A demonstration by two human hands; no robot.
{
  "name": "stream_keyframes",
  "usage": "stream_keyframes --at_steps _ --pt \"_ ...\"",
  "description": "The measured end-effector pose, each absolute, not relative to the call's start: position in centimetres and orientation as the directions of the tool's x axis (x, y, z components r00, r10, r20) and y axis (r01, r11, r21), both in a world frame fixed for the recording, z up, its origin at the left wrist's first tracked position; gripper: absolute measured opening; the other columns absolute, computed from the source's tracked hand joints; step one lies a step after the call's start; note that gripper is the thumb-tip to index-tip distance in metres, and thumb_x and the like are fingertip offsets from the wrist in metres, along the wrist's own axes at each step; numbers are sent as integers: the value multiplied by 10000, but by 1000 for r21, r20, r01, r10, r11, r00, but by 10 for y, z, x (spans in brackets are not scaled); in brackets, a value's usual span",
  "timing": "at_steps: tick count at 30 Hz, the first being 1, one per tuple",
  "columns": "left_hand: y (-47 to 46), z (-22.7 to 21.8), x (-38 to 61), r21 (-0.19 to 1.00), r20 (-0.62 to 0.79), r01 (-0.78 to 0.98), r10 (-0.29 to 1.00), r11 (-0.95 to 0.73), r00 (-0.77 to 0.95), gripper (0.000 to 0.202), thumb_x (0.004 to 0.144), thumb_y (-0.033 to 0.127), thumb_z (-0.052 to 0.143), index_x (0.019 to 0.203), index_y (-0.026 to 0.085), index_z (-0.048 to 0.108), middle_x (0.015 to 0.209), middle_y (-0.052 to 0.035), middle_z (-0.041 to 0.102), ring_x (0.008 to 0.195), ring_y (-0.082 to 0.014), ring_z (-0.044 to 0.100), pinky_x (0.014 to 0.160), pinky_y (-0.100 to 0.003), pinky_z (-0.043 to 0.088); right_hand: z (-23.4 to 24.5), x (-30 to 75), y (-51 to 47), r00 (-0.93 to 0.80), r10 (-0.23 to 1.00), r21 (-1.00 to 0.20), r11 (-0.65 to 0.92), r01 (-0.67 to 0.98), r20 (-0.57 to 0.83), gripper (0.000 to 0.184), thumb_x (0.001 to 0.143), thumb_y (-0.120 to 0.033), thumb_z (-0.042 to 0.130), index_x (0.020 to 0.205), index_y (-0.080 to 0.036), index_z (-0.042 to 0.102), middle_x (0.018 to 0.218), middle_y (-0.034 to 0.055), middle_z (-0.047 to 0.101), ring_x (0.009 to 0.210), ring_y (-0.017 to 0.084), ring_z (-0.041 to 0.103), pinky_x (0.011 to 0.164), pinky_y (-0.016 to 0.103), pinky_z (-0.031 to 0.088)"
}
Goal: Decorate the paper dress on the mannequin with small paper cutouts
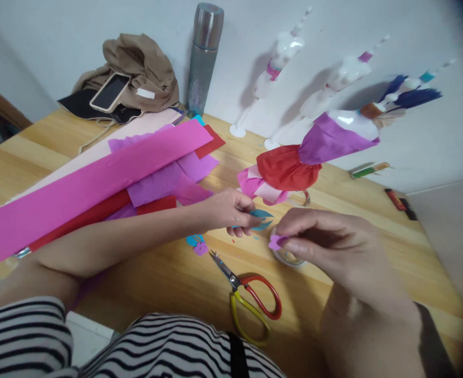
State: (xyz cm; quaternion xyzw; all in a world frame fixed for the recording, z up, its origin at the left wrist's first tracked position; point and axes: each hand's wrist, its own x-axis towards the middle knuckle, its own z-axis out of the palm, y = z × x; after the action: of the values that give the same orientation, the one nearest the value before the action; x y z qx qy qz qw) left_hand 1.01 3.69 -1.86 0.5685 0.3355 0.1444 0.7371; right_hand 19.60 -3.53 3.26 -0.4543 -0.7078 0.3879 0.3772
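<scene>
My left hand is closed on a blue paper cutout with pointed, leaf-like ends. Between the thumb and fingertips of my right hand is a small purple paper flower. Just behind that flower a roll of tape lies on the table, partly hidden by my right hand. Scissors with one red and one yellow handle rest below my hands, blades slightly apart. By their tips lie another purple paper flower and blue paper scraps.
Pink, purple and red paper sheets pile up on the left. Behind stand a steel flask, a brown cloth with a phone, and white figures on stands, one wearing a purple and red paper dress. Markers lie at right.
</scene>
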Motion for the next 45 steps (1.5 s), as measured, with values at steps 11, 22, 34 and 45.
stream_keyframes --at_steps 11,22,34,45 --pt "42 -21 8 954 -229 52 604 296 763 156 811 172 686 667 132 642 589 24 652 479 -58 581 481 -165 448 26 223 -28 -712 697 -814 366 451 -81 224 1001 -324 623 873 -172 727 824 86 744 717 157 658 656 284 519" --pt "60 12 -18 979 -3 -153 768 132 640 183 822 234 715 686 124 660 620 9 669 532 -62 578 517 -180 441 7 209 -27 -423 891 -778 147 611 -163 187 885 -355 686 806 -194 741 698 28 713 582 135 590 525 254 456" --pt "49 5 -4 984 -177 113 697 138 695 201 823 231 691 664 139 610 588 20 622 523 -80 589 522 -198 455 14 185 -46 86 910 -860 348 373 405 90 868 -212 775 884 -301 772 748 -9 695 612 149 585 527 288 462" --pt "35 -11 1 922 -17 273 673 -276 740 281 750 147 669 542 168 482 544 48 354 598 -89 374 518 -269 233 12 153 -53 -301 758 -563 639 524 579 350 895 -57 683 1093 -327 783 901 32 711 710 176 662 543 304 513"
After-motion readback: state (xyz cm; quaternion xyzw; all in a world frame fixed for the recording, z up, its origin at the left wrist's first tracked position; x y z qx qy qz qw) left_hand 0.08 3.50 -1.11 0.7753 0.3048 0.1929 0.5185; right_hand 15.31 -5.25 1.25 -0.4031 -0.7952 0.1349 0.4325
